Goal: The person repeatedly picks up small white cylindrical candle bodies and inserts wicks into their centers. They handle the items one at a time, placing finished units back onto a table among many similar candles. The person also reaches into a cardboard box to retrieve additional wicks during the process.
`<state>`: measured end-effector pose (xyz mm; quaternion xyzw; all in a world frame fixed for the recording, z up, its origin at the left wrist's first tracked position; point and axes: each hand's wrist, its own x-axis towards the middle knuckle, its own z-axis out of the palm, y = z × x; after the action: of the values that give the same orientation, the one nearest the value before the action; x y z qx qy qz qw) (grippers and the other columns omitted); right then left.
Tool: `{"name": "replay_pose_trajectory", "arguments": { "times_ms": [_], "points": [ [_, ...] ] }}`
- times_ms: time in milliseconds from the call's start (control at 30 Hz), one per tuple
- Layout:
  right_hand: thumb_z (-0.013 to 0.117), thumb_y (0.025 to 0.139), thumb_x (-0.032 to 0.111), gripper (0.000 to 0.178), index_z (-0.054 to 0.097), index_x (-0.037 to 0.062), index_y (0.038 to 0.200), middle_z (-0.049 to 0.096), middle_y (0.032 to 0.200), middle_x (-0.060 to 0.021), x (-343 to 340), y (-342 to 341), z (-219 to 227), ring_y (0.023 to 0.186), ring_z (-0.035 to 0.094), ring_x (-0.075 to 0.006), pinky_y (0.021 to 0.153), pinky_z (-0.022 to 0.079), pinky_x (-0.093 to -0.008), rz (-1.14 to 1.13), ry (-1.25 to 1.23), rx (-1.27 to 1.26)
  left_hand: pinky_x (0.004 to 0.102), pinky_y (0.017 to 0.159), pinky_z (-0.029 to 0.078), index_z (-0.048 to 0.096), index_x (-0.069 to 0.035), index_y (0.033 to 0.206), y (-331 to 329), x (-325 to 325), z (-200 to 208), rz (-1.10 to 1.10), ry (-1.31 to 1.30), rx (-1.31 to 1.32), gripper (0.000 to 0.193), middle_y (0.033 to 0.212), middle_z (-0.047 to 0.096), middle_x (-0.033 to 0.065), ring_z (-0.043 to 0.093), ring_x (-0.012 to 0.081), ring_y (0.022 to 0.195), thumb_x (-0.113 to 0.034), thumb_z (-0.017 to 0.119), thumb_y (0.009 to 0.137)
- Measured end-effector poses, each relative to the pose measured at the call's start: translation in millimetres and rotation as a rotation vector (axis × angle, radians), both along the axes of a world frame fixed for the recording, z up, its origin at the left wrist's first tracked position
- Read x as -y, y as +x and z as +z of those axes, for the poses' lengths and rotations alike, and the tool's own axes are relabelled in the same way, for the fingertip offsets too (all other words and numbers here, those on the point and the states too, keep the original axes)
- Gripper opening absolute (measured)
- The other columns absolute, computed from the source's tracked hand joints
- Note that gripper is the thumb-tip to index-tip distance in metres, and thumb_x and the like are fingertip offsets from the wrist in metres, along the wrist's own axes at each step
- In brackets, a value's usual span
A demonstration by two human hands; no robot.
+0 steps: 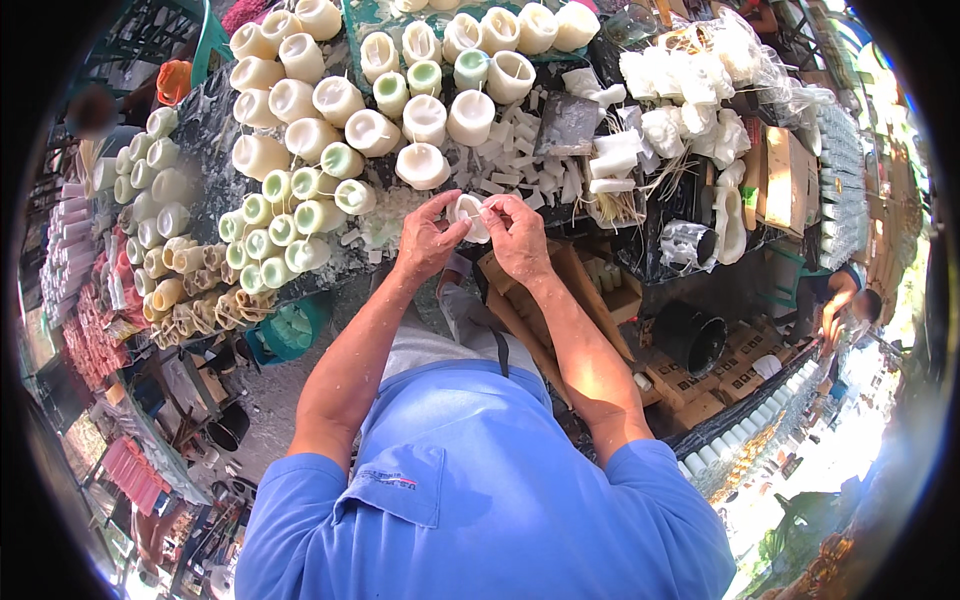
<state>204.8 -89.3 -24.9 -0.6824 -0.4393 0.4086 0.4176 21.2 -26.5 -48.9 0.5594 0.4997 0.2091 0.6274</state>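
In front of me, just off the table's near edge, a small white candle (472, 214) with a hollowed top is held between both hands. My left hand (431, 236) grips its left side with thumb and fingers closed. From the right, my right hand (516, 238) pinches its rim. Close beyond the hands stands a larger white candle (422, 167) with a sunken top. Loose white wax pieces (505, 150) lie scattered on the table to its right. Pale green hollow candles (283, 229) stand grouped to the left of my left hand.
Rows of white candles (292, 100) fill the table's far left. White moulded wax shapes (690, 90) and a cardboard box (785, 178) crowd the right. Below the table are an open carton (615, 295), a black bucket (690, 336) and a teal tub (290, 330). Another person's hand (835, 305) shows far right.
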Motion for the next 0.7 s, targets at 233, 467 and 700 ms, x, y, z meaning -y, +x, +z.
{"name": "replay_pose_trajectory", "arguments": {
  "times_ms": [233,467,700],
  "points": [
    [0.072,0.107,0.014,0.021,0.072,-0.0009,0.122,0.074,0.100,-0.0023,7.0,0.7,-3.2,0.090,0.067,-0.0083,0.083,0.057,-0.0270,-0.052,-0.084,-0.122,0.0295,0.090,0.060,0.061,0.001,0.152,1.1,-0.6,4.3,0.020,-0.062,0.057,0.063,0.125,0.078,0.0114,0.076,0.0163,0.108,-0.018,0.081,0.095],
    [0.076,0.103,0.010,0.026,0.072,-0.0021,0.125,0.076,0.109,-0.0065,14.7,-0.5,-3.1,0.094,0.071,-0.0115,0.086,0.059,-0.0288,-0.047,-0.097,-0.061,0.0297,0.097,0.059,0.056,0.002,0.156,0.1,3.8,0.9,0.051,-0.101,0.097,0.064,0.138,0.072,0.0154,0.074,0.0170,0.113,-0.010,0.076,0.097],
    [0.079,0.097,0.009,0.032,0.073,-0.0015,0.126,0.077,0.111,-0.0081,19.4,3.4,3.0,0.097,0.073,-0.0168,0.088,0.060,-0.0316,-0.052,-0.122,0.019,0.0381,0.106,0.058,0.055,-0.002,0.159,-16.1,4.4,-5.8,0.067,-0.145,0.210,0.069,0.154,0.062,0.0192,0.070,0.0261,0.129,-0.007,0.071,0.091]
  ]
}}
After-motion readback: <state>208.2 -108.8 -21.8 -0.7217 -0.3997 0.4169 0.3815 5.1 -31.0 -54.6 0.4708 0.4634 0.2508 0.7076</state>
